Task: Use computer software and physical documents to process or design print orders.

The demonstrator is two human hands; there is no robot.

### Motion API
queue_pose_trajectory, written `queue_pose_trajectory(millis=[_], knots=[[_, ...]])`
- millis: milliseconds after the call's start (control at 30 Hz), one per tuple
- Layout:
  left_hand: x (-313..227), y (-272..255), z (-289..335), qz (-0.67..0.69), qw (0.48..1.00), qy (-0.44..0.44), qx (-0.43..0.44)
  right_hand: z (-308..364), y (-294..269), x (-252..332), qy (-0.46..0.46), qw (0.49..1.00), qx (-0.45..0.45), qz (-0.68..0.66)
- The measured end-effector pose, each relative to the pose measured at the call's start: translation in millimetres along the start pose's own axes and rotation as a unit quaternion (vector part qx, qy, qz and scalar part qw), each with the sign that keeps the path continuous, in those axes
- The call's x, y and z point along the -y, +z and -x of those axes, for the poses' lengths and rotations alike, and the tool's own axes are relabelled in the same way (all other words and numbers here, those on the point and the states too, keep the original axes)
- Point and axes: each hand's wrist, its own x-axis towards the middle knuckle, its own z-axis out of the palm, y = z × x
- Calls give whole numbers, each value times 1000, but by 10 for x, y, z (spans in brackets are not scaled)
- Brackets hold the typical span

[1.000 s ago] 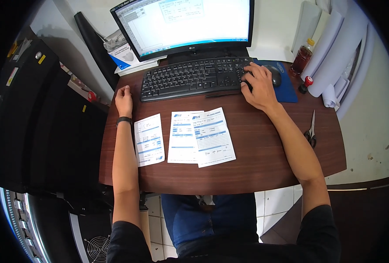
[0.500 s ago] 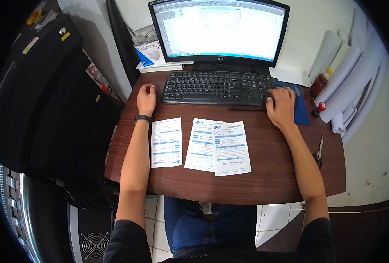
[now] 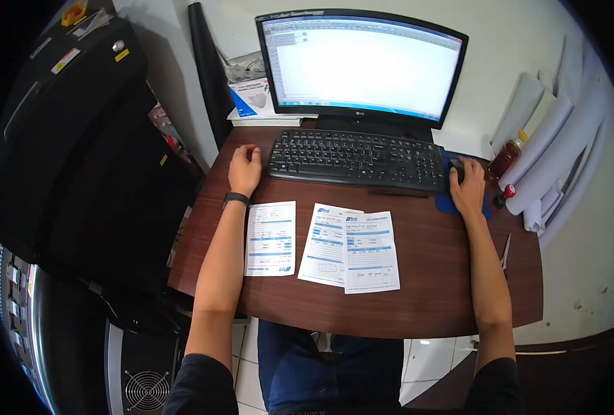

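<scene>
My right hand (image 3: 468,189) lies over a black computer mouse (image 3: 457,170) on a blue mouse pad (image 3: 445,203), its fingers curved round it. Left of the black keyboard (image 3: 355,158), my left hand (image 3: 245,170) rests on the desk with its fingers curled in and nothing visible in them. A dark band circles that wrist. Close to the left forearm lies a printed form (image 3: 270,238), turned upside down. Two more forms overlap further right, one paper (image 3: 321,243) partly under the other paper (image 3: 371,252). Behind the keyboard a monitor (image 3: 362,66) shows a mostly white window.
Scissors (image 3: 506,252) lie beside my right forearm, partly hidden by it. A bottle of dark red liquid (image 3: 506,155), a red-topped stamp (image 3: 508,192) and white paper rolls (image 3: 541,138) stand at the right. A large black machine (image 3: 78,180) fills the left side of the brown desk (image 3: 431,290).
My right hand has moved from the keyboard's right end onto the mouse. A small dialog window has gone from the monitor. My left hand stays curled in place; the whole view has shifted slightly.
</scene>
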Motion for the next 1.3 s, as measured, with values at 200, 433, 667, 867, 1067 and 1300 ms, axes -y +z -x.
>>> queue_pose_trajectory(millis=[200, 433, 667, 867, 1067, 1300], knots=[[-76, -86, 65, -53, 997, 61, 18, 18, 74, -68, 26, 994, 86, -67], [-120, -116, 64, -58, 997, 30, 39, -5, 65, -26, 34, 993, 95, -63], [-135, -101, 66, -58, 997, 32, 42, -5, 80, -65, 31, 993, 98, -62], [-119, -114, 76, -58, 997, 37, 39, 13, 99, -55, 44, 993, 98, -53], [-117, -82, 60, -46, 997, 46, 34, -11, 76, -79, 61, 990, 126, -8], [65, -57, 2, -32, 998, 55, 21, -27, 101, -28, 82, 991, 100, -17]])
